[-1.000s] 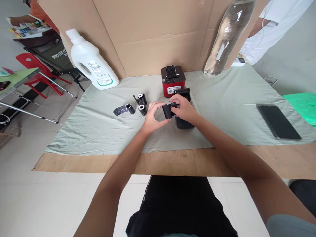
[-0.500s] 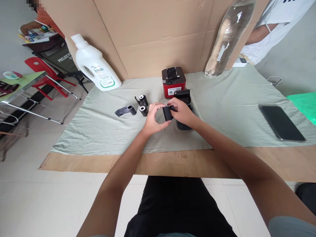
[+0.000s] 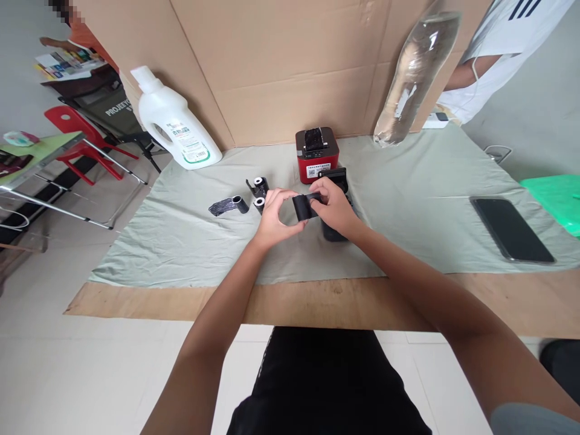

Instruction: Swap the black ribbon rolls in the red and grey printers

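Observation:
Above the cloth, my left hand (image 3: 275,219) grips a roll of black ribbon (image 3: 302,207) by its two ends, thumb below and fingers above. My right hand (image 3: 336,208) pinches the loose end of the ribbon, which stretches between both hands. Behind and under my right hand stands a black device with a raised lid (image 3: 336,176), partly hidden. Left of my left hand, one small black roll (image 3: 260,183) stands upright, another black roll (image 3: 258,204) is partly covered by my fingers, and a third roll (image 3: 240,204) lies with crumpled film pulled out.
A red and black printer (image 3: 316,154) stands at the back before a cardboard panel (image 3: 290,66). To its left is a white detergent bottle (image 3: 174,118), to its right a water-filled bottle (image 3: 419,78). A phone (image 3: 512,229) lies right. A person in white (image 3: 507,60) is behind.
My right hand has drawn a little away from the roll, so a longer stretch of black ribbon shows between my hands. The camera view has shifted slightly.

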`<act>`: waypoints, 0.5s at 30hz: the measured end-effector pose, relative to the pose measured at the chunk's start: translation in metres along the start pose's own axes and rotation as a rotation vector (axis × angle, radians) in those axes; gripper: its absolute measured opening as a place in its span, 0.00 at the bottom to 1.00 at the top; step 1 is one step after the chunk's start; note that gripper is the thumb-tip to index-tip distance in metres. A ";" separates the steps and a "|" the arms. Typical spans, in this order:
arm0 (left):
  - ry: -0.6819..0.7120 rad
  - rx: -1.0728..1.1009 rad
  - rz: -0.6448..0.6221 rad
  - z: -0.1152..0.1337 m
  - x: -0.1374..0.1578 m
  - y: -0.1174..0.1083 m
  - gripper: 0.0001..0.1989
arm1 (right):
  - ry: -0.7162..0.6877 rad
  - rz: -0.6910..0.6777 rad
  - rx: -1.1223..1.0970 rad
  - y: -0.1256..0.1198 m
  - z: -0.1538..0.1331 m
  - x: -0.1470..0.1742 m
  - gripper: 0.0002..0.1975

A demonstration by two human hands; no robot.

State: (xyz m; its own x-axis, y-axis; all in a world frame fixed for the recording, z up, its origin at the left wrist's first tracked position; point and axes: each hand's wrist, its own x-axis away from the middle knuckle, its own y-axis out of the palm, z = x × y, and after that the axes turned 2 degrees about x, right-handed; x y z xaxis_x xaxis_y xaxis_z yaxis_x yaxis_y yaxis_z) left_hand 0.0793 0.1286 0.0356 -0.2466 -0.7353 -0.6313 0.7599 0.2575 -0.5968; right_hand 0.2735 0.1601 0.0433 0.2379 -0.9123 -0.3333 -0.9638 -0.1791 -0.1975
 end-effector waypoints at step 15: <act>0.006 -0.192 0.136 -0.019 0.009 0.012 0.20 | -0.311 0.050 0.332 0.032 -0.007 0.033 0.18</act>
State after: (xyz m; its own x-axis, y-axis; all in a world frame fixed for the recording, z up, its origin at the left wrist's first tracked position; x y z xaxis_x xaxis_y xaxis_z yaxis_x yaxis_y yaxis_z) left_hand 0.0743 0.1368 0.0131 -0.1537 -0.6821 -0.7149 0.6579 0.4692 -0.5891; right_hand 0.2492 0.1212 0.0328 0.2660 -0.7536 -0.6012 -0.8962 0.0365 -0.4422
